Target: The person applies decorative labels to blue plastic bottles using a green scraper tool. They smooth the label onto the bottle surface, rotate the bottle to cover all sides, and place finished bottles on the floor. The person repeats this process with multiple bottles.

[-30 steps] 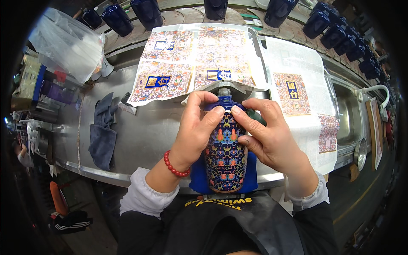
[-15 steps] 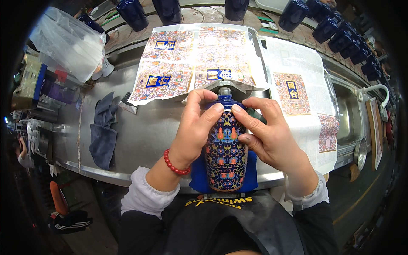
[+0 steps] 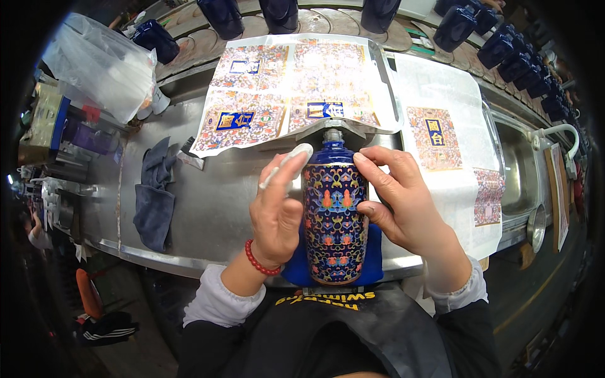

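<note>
A dark blue bottle (image 3: 336,217) lies with its neck away from me, covered in a colourful floral pattern with a gold line near the shoulder. Its neck end meets a metal fixture (image 3: 334,129), and blue padding (image 3: 374,255) shows under its lower part. My left hand (image 3: 277,211) is raised just left of the bottle, fingers stretched out, with white coverings on some fingers. It grips nothing. My right hand (image 3: 403,198) is on the bottle's right side, index fingertip at the shoulder and thumb lower on the side.
Printed sheets of floral labels (image 3: 249,91) lie beyond the bottle, with another sheet (image 3: 435,138) on the right. A grey-blue cloth (image 3: 154,195) lies on the metal bench at left. Several plain blue bottles (image 3: 454,28) stand on a conveyor behind. A sink (image 3: 520,167) is at right.
My left hand has come off the bottle's shoulder and moved left, its fingers stretching out. My right hand stays on the bottle. Bottles on the far conveyor have shifted right.
</note>
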The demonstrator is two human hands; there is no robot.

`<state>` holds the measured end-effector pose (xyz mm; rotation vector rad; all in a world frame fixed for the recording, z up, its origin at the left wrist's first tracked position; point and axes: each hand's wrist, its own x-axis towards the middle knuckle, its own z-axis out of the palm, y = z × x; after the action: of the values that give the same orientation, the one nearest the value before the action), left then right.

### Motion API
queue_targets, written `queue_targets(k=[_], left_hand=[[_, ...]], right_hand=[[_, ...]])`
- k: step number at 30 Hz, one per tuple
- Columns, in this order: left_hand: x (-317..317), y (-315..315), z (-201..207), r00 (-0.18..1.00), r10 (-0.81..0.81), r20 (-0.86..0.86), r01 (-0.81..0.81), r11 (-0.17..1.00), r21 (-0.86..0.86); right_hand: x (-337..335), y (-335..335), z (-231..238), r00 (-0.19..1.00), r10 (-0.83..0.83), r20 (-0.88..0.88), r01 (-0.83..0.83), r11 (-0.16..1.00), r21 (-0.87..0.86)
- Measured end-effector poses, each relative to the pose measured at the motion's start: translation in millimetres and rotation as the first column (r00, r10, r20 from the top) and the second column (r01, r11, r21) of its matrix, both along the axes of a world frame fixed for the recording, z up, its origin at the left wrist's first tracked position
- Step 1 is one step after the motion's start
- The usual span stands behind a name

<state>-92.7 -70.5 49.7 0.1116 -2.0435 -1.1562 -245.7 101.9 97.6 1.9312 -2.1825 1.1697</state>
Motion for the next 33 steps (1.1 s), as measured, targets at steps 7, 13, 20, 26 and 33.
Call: queue_targets(k=[7,13,20,26,33], left_hand=[[0.2,-6.5,6.9,0.992,0.010,0.123,0.033,0.939,-0.341],[-0.4,-8.5,10.4,0.992,-0.012,0.122,0.053,0.938,-0.341],[1.9,-4.2,18.1,0.989,0.052,0.141,0.025,0.867,-0.498],[3.5,-9.3,16.3,0.992,0.041,0.117,0.005,0.931,-0.366],[7.1,-10.2,6.9,0.990,0.074,0.118,-0.021,0.918,-0.397]], right_hand=[[0.7,0.0,0.3,0.998,-0.010,-0.055,0.011,1.000,0.008],[1.7,-1.1,1.1,0.999,-0.014,-0.052,0.014,1.000,0.001],[0.3,-0.2,-1.8,0.998,-0.015,-0.063,0.015,1.000,-0.001],[2.1,0.8,-1.2,0.998,-0.029,-0.053,0.029,1.000,0.008],[3.5,0.5,3.8,0.997,-0.013,-0.070,0.014,1.000,0.014]])
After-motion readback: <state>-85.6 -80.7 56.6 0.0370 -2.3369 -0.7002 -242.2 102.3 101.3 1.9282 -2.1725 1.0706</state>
